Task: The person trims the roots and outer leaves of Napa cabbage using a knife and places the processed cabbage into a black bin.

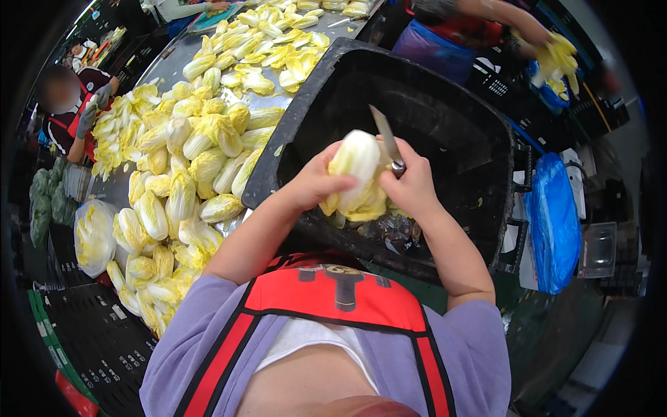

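Observation:
A napa cabbage [357,161] with a white base and yellow leaves is held over a large black plastic bin [443,104]. My left hand [320,180] grips it from the left, thumb across its front. In my right hand [411,180] is a knife [384,130], its blade pointing up and away from me. The right thumb lies close to the cabbage's right side, where yellow outer leaves [367,206] hang down; whether it touches them is blurred. Dark scraps [401,234] lie low in the bin, partly hidden beneath the cabbage.
Heaped napa cabbages [182,193] cover a metal table [172,65] on the left. A person in a red apron [78,114] stands across it; another person's arm [516,21] handles leaves at upper right. Blue plastic bags [555,224] hang right of the bin. Black crates [94,333] stand at lower left.

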`<state>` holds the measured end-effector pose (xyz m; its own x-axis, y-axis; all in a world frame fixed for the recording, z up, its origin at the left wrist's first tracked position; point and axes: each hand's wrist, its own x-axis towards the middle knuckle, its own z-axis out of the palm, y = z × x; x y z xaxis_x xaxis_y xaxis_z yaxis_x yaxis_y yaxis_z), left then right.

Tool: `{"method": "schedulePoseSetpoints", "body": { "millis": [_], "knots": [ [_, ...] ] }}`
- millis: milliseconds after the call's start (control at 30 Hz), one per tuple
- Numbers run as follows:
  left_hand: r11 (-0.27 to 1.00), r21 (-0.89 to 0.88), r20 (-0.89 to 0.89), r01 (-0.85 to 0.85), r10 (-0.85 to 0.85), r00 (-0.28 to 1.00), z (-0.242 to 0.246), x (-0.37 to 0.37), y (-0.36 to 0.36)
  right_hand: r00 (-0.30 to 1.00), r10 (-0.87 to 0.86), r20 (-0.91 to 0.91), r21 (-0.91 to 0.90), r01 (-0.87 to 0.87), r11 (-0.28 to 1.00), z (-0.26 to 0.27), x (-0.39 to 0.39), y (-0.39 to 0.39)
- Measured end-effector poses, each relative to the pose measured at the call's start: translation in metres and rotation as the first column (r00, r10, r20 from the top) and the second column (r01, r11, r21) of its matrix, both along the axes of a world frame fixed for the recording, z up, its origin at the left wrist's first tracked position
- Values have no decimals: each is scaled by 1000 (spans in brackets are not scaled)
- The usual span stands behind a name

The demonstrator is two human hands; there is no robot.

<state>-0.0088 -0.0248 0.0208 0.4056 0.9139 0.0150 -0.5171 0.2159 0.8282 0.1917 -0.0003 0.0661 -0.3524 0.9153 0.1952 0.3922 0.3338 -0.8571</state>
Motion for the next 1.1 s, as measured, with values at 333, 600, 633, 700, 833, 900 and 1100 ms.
{"method": "schedulePoseSetpoints", "body": {
  "millis": [333,600,633,700,833,900,1100],
  "knots": [
    [981,-167,215,-100,135,967,4,-5,6,987,-136,89,34,133,990,-39,22,50],
    [931,181,-160,-317,345,925,-3,4,2,961,89,-261,-113,-122,986,-5,-19,16],
    [931,190,-170,-310,343,924,-2,3,1,962,108,-250,-112,-139,984,-5,-19,16],
    [946,119,-95,-302,313,945,-4,0,-1,950,157,-268,-104,-190,976,-5,-17,19],
    [959,-14,39,-283,284,958,-9,1,0,917,200,-345,-129,-258,957,-19,-13,28],
    [955,-4,19,-296,296,955,-9,2,-1,911,193,-364,-118,-251,961,-22,-15,27],
    [957,70,-100,-282,288,952,-8,4,1,991,50,-128,-4,-51,999,-18,-21,22]
  ]
}}
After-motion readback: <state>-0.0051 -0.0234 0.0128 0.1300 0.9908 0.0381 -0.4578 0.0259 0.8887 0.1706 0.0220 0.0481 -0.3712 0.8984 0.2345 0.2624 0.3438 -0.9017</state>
